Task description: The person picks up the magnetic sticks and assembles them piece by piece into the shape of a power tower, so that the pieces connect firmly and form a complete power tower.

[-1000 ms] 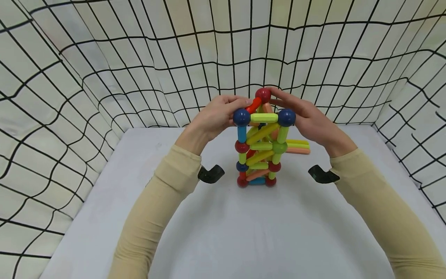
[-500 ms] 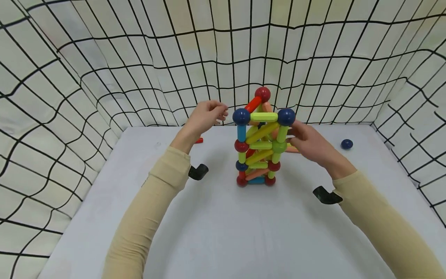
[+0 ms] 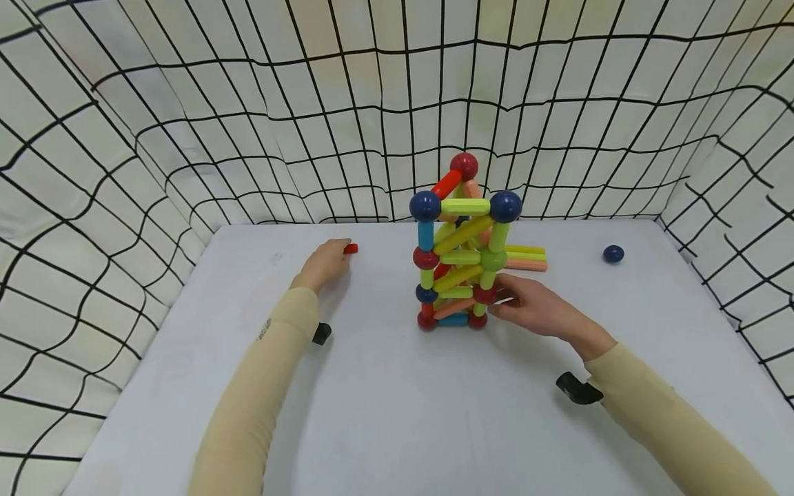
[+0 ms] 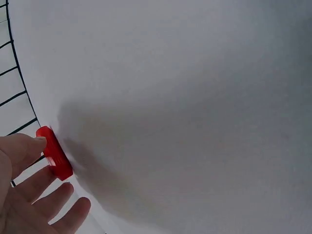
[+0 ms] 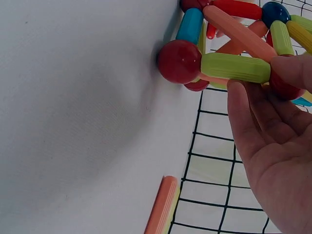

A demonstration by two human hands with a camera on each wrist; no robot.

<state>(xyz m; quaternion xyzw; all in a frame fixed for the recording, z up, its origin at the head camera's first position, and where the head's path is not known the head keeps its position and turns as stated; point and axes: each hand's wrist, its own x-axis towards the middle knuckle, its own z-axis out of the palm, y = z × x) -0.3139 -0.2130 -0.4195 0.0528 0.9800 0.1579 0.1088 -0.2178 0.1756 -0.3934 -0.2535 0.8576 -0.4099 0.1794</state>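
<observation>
A tall toy tower of coloured building sticks and balls [image 3: 460,257] stands upright on the white table, a red ball [image 3: 464,166] at its peak. My right hand [image 3: 541,308] is at its lower right side. In the right wrist view, thumb and fingers hold a red ball [image 5: 283,87] at the end of a light green stick [image 5: 236,67]. Away to the left, my left hand [image 3: 325,264] pinches a short red stick [image 3: 351,249]. Thumb and index finger grip this red stick [image 4: 54,153] in the left wrist view, close over the table.
Several loose yellow, green and orange sticks [image 3: 526,257] lie behind the tower on the right. Farther right, a loose blue ball [image 3: 613,254] sits on the white table [image 3: 397,413]. Black netting [image 3: 397,110] over white walls borders the table's back and sides.
Both hands have left the tower's top. My left hand has moved left and down to the red stick and pinches it. The right has slid down to the tower's lower right side.
</observation>
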